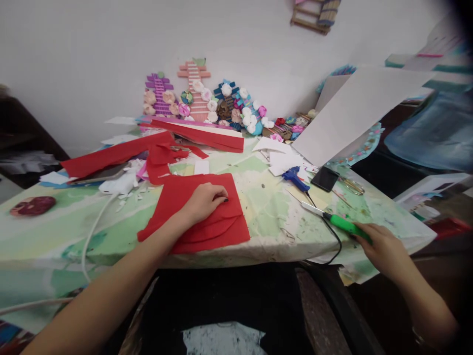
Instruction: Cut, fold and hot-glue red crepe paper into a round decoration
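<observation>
1. On the desk, red sheets were stacked under the curled fingers of the left hand; any pinch could not be told.
2. Behind, red strips were seemingly already separated.
3. The green knife was gripped by the right hand's fingers; the sheets were seemingly unfinished.

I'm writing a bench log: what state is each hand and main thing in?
Left hand: resting on the red stack, fingers curled
Red stack: layered, front layers rumpled
Right hand: gripping the green-handled knife
Green-handled knife: blade bare
Blue glue gun: lying down, power unclear
Black slab: lying flat
Large white sheet: tilted up
</observation>
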Demonstrator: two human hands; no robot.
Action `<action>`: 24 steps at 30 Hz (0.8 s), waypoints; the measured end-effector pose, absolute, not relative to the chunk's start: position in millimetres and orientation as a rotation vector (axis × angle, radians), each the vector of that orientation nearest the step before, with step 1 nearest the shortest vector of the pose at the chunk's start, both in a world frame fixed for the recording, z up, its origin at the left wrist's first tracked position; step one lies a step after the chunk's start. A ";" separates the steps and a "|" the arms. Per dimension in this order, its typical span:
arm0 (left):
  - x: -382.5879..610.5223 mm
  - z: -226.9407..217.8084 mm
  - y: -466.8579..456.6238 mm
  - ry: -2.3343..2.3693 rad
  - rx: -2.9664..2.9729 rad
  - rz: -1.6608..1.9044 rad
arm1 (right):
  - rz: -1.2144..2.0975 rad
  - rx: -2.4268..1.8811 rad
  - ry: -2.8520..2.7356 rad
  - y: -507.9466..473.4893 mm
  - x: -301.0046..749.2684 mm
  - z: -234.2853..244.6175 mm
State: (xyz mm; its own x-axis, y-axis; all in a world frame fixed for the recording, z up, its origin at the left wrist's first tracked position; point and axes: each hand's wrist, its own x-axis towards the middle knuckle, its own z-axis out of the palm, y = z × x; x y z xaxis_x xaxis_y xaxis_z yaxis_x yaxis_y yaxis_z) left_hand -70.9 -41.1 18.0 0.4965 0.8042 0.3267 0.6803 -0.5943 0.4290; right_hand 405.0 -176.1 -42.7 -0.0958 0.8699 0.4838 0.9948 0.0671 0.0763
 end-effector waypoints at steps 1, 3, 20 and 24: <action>-70.7 17.7 -38.0 1.241 2.507 0.736 | -0.587 -1.866 -2.030 -174.1 406.0 -45.3; -70.5 17.0 -33.7 1.195 2.528 0.738 | -0.622 -1.854 -2.013 -169.7 407.6 -49.1; -132.3 24.2 -80.7 1.081 2.662 0.849 | 0.165 -1.320 -2.106 -135.5 225.1 -8.8; -172.8 11.4 -109.1 1.159 2.764 0.710 | 0.438 -1.045 -2.167 -94.0 153.4 -8.2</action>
